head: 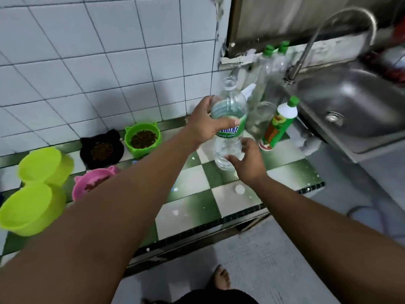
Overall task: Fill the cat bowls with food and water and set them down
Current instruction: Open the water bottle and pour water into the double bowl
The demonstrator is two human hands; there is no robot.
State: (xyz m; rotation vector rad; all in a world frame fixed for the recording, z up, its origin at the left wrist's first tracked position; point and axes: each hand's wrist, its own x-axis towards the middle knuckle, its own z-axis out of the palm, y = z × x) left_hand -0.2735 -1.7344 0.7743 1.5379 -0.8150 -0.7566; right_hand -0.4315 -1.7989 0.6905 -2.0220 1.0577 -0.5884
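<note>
We hold the bottle (229,115) with both hands, over the counter (197,207) near its back edge. Our left hand (206,123) wraps round the middle of the bottle, partly over the green label. Our right hand (248,161) grips the bottom, thumb on one side and fingers on the other. The bottle has no lid on and there is water inside. It stands almost straight up. We cannot tell if its bottom touches the counter.

The bowls sit on the left part of the counter. The green bowl (142,137) is at the back edge and has brown food in it. The black bowl (102,149) is just beside it on the left, also with food. The pink bowl (92,181) sits in front of the black one, and our left arm hides part of it. Two lime bowls (43,170) sit at the left end, one in front of the other.

A glass jar (260,115) and a green soap bottle (278,123) stand just beside our bottle, between it and the sink (350,102). Two tall bottles (268,62) with green caps stand behind them in the back corner. The tap (341,29) bends over the sink. A small white cap (240,189) lies on the counter under our right wrist.
</note>
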